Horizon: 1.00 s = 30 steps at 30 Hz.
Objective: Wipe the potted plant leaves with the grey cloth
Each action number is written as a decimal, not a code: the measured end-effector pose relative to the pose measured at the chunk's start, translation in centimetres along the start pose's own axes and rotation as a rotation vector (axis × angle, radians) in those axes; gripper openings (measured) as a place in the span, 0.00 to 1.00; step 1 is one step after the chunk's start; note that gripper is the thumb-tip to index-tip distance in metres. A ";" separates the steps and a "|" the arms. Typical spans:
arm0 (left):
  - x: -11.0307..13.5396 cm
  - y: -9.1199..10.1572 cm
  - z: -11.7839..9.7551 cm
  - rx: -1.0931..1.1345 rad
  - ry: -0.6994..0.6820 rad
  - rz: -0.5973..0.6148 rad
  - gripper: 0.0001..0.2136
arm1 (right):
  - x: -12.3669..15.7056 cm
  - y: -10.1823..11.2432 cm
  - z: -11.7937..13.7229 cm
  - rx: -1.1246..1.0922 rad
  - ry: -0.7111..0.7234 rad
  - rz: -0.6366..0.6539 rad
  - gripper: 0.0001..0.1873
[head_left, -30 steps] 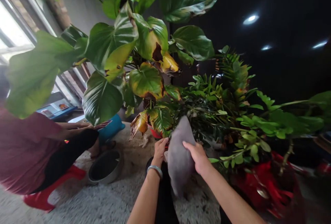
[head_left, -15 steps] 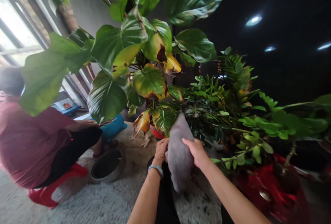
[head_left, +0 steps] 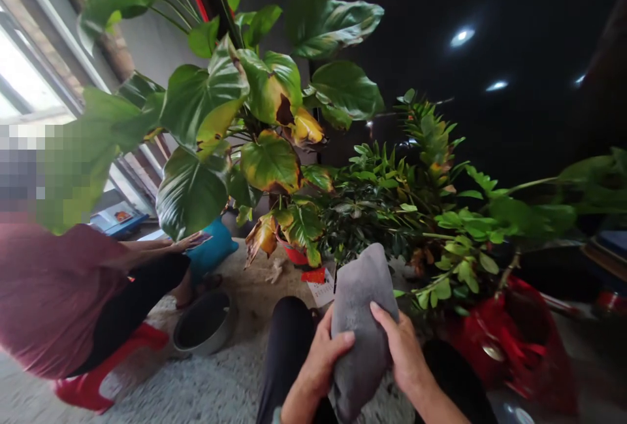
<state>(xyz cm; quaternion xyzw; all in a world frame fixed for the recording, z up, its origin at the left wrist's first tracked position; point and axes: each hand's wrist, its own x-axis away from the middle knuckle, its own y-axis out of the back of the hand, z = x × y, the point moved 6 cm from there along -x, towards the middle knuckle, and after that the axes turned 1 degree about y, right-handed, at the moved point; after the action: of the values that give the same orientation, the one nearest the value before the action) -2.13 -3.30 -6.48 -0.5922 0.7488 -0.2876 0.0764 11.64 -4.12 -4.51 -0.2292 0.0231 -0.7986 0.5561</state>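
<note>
A folded grey cloth (head_left: 365,326), soft and fuzzy like a towel, is upright between my two hands, just above my knees. My left hand (head_left: 326,358) grips its left edge, thumb pressed on the face toward me. On the opposite edge, my right hand (head_left: 405,352) holds it a little higher, with the thumb lying across the front. The other fingers of both hands are mostly hidden behind the cloth. Beyond it, a white printed card (head_left: 322,292) with a red piece (head_left: 313,276) lies on the floor.
A large-leaved potted plant (head_left: 272,159) rises ahead, with bushy plants (head_left: 382,195) right of it. A red bag (head_left: 519,339) stands at the right. To the left, a person (head_left: 59,293) sits on a red stool (head_left: 110,358) near a grey basin (head_left: 203,323).
Both hands have drawn the grey cloth lower and closer to me, and its broad face now shows. My left thumb has come onto its front. The white card has come into view.
</note>
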 end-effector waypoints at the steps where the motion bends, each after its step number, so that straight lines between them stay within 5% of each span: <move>1: 0.4 -0.7 0.8 0.019 0.013 0.004 0.35 | 0.0 0.1 -0.5 -0.018 -0.017 -0.032 0.23; 5: 0.1 -2.2 2.1 0.074 0.024 -0.014 0.30 | 0.5 0.6 -1.2 0.035 -0.023 -0.118 0.23; 12: -0.5 -2.2 0.9 -0.028 0.041 -0.093 0.25 | -2.4 3.4 3.0 0.223 0.310 -0.131 0.15; 17: 1.0 -2.0 1.0 -0.125 0.088 0.017 0.24 | -8.0 6.7 5.6 0.001 0.164 -0.207 0.14; 22: 2.0 -2.7 0.7 -0.186 0.109 0.111 0.22 | -11.7 5.8 6.8 -0.056 0.116 -0.075 0.13; 26: 0.8 -4.3 -2.1 -0.239 0.069 0.125 0.21 | -12.1 4.8 5.9 -0.110 0.092 0.092 0.16; 30: -2.7 -6.8 -7.7 -0.308 -0.073 0.038 0.24 | -12.0 5.6 4.7 -0.171 0.067 0.129 0.17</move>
<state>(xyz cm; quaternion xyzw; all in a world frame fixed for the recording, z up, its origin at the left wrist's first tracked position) 0.92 0.95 2.81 -0.5926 0.7920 -0.1459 0.0174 21.71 5.55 -5.99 -0.2469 0.1245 -0.7635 0.5836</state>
